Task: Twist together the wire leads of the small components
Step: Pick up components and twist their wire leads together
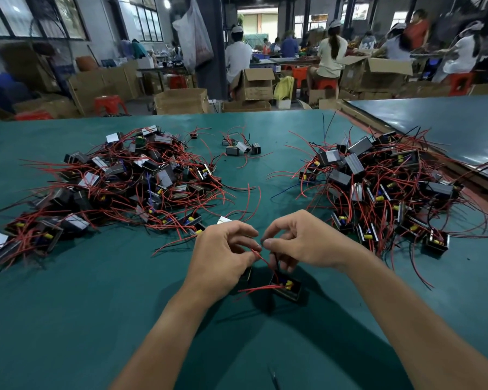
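A small black box component (287, 288) with yellow and blue parts inside hangs just above the green table, below my hands. Its red leads (261, 258) run up to my fingers. My left hand (223, 250) pinches a red lead between thumb and forefinger. Right beside it, my right hand (296, 242) pinches the lead ends between thumb and forefinger. The two pinches nearly touch. More red leads (254, 289) trail left from the component.
A large pile of like components with red wires (124, 184) lies at the left, another pile (386, 187) at the right, and a few loose ones (241, 147) at the back middle. A second table (448, 128) adjoins at the far right. Seated people and cardboard boxes fill the background.
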The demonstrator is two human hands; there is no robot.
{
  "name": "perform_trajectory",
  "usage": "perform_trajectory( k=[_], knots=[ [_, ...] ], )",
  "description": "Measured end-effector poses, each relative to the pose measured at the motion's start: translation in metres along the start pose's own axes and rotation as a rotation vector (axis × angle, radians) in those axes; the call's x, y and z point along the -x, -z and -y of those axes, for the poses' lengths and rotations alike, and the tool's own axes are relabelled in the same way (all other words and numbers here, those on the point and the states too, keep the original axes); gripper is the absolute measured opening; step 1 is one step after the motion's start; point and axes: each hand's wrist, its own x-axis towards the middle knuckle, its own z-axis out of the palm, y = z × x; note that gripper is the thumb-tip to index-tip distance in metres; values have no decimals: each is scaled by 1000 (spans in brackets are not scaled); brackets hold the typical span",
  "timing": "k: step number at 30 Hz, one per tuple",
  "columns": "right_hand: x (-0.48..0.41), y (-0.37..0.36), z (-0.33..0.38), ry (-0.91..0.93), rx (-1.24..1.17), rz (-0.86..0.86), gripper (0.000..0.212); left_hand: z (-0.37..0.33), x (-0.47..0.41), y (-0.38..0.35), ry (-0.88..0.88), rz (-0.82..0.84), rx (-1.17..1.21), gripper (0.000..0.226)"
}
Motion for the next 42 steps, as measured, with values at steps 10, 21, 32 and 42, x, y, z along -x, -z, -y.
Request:
perform_trajectory(
  k=[10,21,32,42],
  knots=[
    [-4,1,-7,87,151,-147,13,-2,0,0,52,36,-12,40],
    [-9,3,-11,100,109,-192,15,5,-5,-1,8,-46,-84,22],
    [-5,0,-7,50,131,-104,27,-2,1,-3,-97,-16,-92,24],
    [-7,-10,-4,123,-73,-147,18,0,-2,0,-40,-85,15,24]
  ],
)
